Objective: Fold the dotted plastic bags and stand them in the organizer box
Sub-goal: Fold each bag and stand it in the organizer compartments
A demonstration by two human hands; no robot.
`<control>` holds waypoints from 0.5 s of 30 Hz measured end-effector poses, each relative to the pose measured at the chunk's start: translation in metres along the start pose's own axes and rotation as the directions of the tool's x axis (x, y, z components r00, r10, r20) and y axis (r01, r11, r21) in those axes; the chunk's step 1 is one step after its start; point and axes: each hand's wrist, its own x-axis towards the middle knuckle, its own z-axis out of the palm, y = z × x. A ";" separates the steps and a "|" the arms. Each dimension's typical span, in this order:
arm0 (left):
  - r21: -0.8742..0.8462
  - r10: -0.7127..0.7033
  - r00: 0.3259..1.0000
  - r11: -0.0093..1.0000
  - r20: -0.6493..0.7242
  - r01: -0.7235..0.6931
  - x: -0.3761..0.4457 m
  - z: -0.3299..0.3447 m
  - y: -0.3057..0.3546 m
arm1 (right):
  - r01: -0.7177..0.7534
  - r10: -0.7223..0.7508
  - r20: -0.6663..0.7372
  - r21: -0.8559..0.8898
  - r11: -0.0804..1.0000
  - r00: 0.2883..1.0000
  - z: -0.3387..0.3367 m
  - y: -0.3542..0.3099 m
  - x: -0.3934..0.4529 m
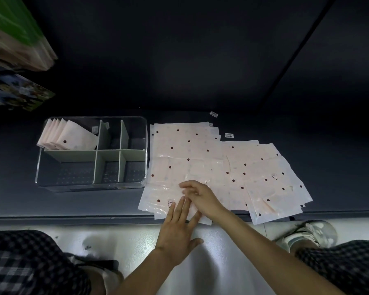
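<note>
Up at my far left, a green and tan stack of packaged goods (19, 33) juts in, with a glossy blue printed packet (19, 92) just under it; both are well apart from my work. Two small white barcode stickers (214, 114) lie on the dark grey shelf surface (200, 71) just beyond the loose bags. My checked trouser knees (30, 262) frame the bottom corners, and a white sneaker (311, 233) rests on the pale floor at my right. Nothing lies between the bags and the box.

The clear plastic organizer box with pale green dividers (92, 153) sits left of the loose bags, its right wall just beside them. In its far-left compartment several folded pink bags with a dark dot (70, 136) stand on edge, leaning to the right. I see nothing in the other compartments.

The flat pile of pale pink plastic bags with dark red dots (183, 158) lies on the shelf, its long axis running away from me, its near edge at the shelf's front lip. More of the same bags (264, 182) fan out to the right, skewed at an angle.

My left hand (178, 226) lies with fingers straight and close together, pressing the top bag's near edge. My right hand (200, 198) crosses over it; its blurred fingertips touch the bag, and I cannot tell whether they pinch it.
</note>
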 end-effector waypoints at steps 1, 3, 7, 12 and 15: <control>-0.010 -0.009 1.000 1.000 0.003 0.009 0.000 -0.001 0.001 | -0.021 0.020 0.011 0.031 0.999 1.000 -0.001 -0.002 0.007; -0.043 -0.025 1.000 0.999 -0.012 0.024 0.000 -0.004 0.002 | -0.049 0.052 -0.017 0.142 0.989 0.999 -0.005 -0.006 0.021; -0.137 -0.070 0.997 0.988 -0.028 0.065 0.003 -0.007 0.001 | 0.034 -0.036 -0.187 -0.013 0.999 0.982 -0.013 -0.008 0.038; -0.356 -0.191 0.970 0.926 -0.147 0.129 0.011 -0.016 -0.003 | 0.087 -0.256 -0.190 -0.619 0.780 0.948 -0.019 0.003 0.034; -0.513 -0.295 0.941 0.840 -0.165 0.174 0.018 -0.019 -0.004 | 0.016 -0.163 -0.120 -0.755 0.655 0.979 -0.019 0.010 0.029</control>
